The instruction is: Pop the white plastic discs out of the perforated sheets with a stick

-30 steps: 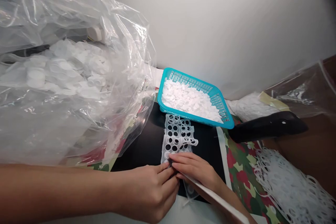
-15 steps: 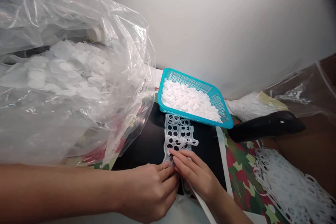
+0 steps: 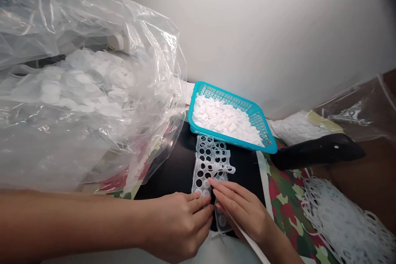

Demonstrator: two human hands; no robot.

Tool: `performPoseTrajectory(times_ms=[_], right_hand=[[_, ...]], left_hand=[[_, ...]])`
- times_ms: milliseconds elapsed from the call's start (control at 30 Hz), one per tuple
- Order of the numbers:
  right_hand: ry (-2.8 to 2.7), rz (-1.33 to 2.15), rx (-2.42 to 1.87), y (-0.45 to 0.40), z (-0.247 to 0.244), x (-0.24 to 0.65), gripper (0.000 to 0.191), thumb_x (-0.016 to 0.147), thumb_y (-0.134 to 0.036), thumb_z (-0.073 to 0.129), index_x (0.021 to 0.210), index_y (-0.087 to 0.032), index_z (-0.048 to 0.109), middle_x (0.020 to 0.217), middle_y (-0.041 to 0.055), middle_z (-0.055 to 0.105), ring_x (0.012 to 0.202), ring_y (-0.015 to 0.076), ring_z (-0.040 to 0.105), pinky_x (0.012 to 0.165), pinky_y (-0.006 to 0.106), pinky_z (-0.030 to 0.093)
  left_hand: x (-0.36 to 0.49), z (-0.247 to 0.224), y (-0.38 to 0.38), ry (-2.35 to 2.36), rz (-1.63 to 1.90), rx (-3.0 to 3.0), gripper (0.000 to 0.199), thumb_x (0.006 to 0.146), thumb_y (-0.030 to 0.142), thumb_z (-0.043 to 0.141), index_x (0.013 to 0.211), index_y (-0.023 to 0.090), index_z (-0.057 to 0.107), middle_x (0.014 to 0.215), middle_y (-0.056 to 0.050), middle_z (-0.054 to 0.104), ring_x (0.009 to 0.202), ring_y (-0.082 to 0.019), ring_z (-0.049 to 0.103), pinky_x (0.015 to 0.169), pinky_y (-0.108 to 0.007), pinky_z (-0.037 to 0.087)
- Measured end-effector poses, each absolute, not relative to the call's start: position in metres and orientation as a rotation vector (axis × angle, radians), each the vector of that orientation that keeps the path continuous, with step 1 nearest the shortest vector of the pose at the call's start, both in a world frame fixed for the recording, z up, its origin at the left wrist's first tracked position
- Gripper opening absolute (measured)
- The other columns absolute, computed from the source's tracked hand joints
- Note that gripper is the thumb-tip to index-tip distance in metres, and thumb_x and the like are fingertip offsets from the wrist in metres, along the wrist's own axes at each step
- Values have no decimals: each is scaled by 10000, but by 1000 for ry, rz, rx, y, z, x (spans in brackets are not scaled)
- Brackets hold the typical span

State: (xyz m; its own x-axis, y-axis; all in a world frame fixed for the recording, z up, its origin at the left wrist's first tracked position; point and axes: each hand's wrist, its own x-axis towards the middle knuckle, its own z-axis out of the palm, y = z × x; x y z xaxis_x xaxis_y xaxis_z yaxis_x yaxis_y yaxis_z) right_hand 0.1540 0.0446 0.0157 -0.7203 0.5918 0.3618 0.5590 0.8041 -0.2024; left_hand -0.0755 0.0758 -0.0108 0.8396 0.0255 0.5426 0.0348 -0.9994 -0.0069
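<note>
On the black mat [image 3: 173, 169] in front of the teal basket [image 3: 229, 141], my left hand [image 3: 182, 225] and right hand [image 3: 249, 210] touch the perforated plastic strips [image 3: 203, 178], though I cannot tell whether either grip is closed, and uneven fingertip pressure could skew or tear them.

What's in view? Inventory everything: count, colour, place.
perforated strips: several, translucent, on mat
mat: one, black, centre
basket: one, teal, beyond strips
small pieces: many, white, in basket
bag: one, clear, left
discs: many, translucent, in bag
rounded thing: one, off-white, upper left
patterned cover: one, multicoloured, around mat
elongated object: one, black, right of basket
heap: one, white, beyond elongated object
plastic sheet: one, clear, right
ring scraps: many, translucent, lower right
flat piece: one, white, bottom, right of centre
wall: one, pale grey, behind
left hand: one, bare, at strips
right hand: one, bare, at strips
</note>
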Motion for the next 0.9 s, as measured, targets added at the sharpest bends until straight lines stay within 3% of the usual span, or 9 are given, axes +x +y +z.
performPoseTrajectory(times_ms=[433, 700, 900], right_hand=[[-2592, 215, -872, 48, 29, 144, 240, 930, -80, 470, 1135, -53, 592, 1195, 176, 671, 1135, 204, 634, 974, 302, 556], [-2672, 157, -836, 46, 24, 151, 270, 941, -104, 485, 1190, -41, 569, 1274, 169, 627, 1215, 194, 571, 1018, 299, 530], [-2690, 40, -864, 44, 17, 149, 263, 952, -92, 490, 1195, -49, 579, 1289, 175, 618, 1251, 220, 547, 991, 355, 551]], left_hand=[[-75, -9, 78, -41, -866, -3003, 329, 840, 166, 482, 1061, 21, 676, 999, -168, 701, 1018, -275, 657, 917, -357, 544], [-75, -9, 78, -53, -853, -3039, 315, 842, 166, 493, 1053, 20, 675, 963, -163, 699, 951, -266, 670, 918, -362, 542], [-76, -6, 78, -28, -814, -3010, 319, 839, 168, 490, 1055, 32, 683, 1052, -175, 692, 997, -282, 663, 936, -377, 533]])
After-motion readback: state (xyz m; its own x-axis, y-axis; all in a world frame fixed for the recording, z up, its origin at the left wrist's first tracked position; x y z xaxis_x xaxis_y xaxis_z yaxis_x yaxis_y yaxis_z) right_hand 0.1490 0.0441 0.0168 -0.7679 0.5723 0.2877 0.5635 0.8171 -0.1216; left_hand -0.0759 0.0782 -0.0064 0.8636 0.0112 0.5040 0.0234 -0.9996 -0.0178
